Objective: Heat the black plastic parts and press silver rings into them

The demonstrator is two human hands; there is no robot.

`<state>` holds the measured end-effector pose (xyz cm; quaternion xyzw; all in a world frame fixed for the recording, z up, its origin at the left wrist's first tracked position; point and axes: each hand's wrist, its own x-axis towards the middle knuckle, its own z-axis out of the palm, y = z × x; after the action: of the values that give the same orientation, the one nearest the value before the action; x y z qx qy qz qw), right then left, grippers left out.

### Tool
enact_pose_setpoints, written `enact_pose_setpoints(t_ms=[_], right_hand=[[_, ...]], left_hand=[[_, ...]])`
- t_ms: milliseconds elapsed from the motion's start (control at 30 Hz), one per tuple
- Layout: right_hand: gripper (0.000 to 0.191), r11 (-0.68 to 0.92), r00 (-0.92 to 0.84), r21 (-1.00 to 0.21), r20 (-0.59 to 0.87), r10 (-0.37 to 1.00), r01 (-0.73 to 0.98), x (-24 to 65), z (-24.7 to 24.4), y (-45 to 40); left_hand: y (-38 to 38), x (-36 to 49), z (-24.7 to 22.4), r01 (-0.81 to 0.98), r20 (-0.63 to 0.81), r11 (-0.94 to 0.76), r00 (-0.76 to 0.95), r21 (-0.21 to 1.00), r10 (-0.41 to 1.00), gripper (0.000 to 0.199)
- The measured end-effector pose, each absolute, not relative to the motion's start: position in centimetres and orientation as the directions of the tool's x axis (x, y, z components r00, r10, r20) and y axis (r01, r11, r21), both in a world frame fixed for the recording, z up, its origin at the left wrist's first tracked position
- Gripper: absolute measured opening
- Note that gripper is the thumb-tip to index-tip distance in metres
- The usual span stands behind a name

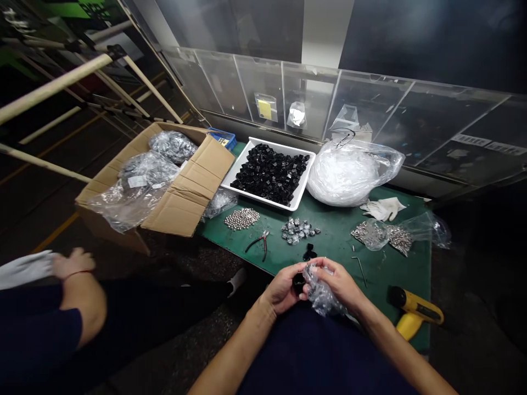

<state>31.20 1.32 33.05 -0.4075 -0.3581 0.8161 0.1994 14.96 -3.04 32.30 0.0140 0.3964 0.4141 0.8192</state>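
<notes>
Just in front of my body, my left hand (283,291) is closed around a small black part (298,282), partly hidden by the fingers. My right hand (341,284) pinches a crumpled clear plastic bag (323,296), which meets the fingertips of my left hand and hangs down between both hands. What the bag contains, if anything, I cannot make out. Beyond my fingers, a black piece (309,252) lies on the green table (337,244). A little farther off is a pile of small plastic-wrapped parts (297,230).
A white tray (300,189) holds many black parts. Around it are steel balls (242,218), red-handled pliers (258,244), a hex key (360,270), bagged metal pieces (399,240), white gloves (382,208) and a yellow heat gun (415,312). Left stand a cardboard box (189,192) and another person's arm (84,296).
</notes>
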Motion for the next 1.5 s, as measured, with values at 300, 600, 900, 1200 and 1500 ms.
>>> enact_pose_setpoints(t_ms=[300, 600, 900, 1200, 1500], right_hand=[[0.033, -0.647, -0.52, -0.761, -0.54, 0.662, -0.034, 31.5, 32.8, 1.8], [0.031, -0.269, -0.372, -0.932, -0.346, 0.861, 0.244, 31.6, 32.7, 1.5], [0.012, 0.414, -0.495, -0.728, 0.119, 0.861, 0.546, 29.5, 33.6, 0.8], [0.017, 0.617, -0.638, -0.603, 0.219, 0.738, 0.506, 28.1, 33.3, 0.7], [0.014, 0.482, -0.574, -0.779, 0.196, 0.795, 0.401, 29.2, 33.6, 0.5]], left_hand=[[-2.3, 14.9, 32.7, -0.669, -0.672, 0.617, 0.232, 0.415, 0.703, 0.03], [-1.7, 14.2, 31.6, -0.655, -0.666, 0.638, 0.267, 0.405, 0.697, 0.033], [-1.1, 13.0, 28.9, -0.724, -0.717, 0.651, 0.327, 0.228, 0.616, 0.025], [-0.9, 13.4, 28.1, -0.79, -0.768, 0.603, 0.317, 0.111, 0.556, 0.015], [-0.6, 14.0, 28.4, -0.768, -0.767, 0.616, 0.285, 0.177, 0.575, 0.022]])
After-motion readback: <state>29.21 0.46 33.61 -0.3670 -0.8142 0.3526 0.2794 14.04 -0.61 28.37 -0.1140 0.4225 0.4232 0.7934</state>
